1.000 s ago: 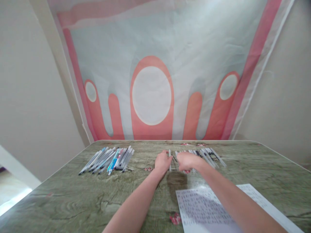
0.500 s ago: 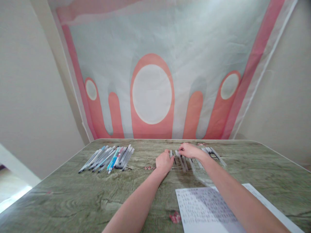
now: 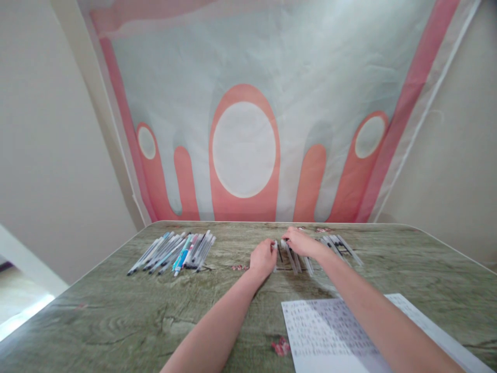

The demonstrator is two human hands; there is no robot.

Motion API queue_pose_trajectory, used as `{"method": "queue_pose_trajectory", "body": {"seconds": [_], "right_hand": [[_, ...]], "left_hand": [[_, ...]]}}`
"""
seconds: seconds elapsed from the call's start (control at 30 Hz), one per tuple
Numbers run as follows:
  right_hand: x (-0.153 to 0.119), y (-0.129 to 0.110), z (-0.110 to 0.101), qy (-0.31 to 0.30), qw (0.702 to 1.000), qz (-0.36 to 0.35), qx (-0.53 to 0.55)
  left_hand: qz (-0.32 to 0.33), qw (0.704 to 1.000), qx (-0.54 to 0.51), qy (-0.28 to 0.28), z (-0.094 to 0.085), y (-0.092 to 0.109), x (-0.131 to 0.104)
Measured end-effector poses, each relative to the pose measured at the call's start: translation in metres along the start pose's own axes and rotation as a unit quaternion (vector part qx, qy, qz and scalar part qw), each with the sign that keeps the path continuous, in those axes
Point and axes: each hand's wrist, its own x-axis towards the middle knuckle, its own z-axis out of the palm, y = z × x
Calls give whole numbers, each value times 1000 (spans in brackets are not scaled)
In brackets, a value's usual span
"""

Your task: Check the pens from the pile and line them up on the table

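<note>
My left hand point(image 3: 263, 257) rests on the table with its fingers closed on a clear pen point(image 3: 276, 247) standing out at the left end of a loose row. My right hand point(image 3: 298, 241) reaches over the far ends of that row, its fingers curled together at the top of another clear pen point(image 3: 289, 256); its fingertips are partly hidden. More clear pens point(image 3: 308, 266) lie under and beside the right wrist. To the right of the right forearm, further clear pens with dark refills point(image 3: 341, 244) lie slanted side by side.
A large bundle of pens point(image 3: 155, 256), mostly clear, with a blue one point(image 3: 181, 259) among them, lies at the left on the wood-patterned table point(image 3: 128, 321). Handwritten sheets of paper point(image 3: 318, 331) lie at the front right, partly under my right forearm. A patterned cloth point(image 3: 244, 207) hangs behind.
My right hand has shifted slightly left along the tops of the pens. My left hand's fingers have drawn in around the leftmost pen of the row.
</note>
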Motion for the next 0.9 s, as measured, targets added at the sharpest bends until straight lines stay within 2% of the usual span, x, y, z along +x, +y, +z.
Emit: {"method": "queue_pose_trajectory", "body": {"seconds": [0.17, 0.4, 0.9], "right_hand": [[0, -7, -1, -23, 999, -41, -7], [1, -11, -2, 5, 1000, -19, 15], [1, -6, 0, -50, 998, -31, -10]], "left_hand": [[16, 1000, -6, -10, 1, -1, 3], [35, 990, 120, -68, -1, 1, 4], [55, 986, 139, -73, 2, -5, 3]]}}
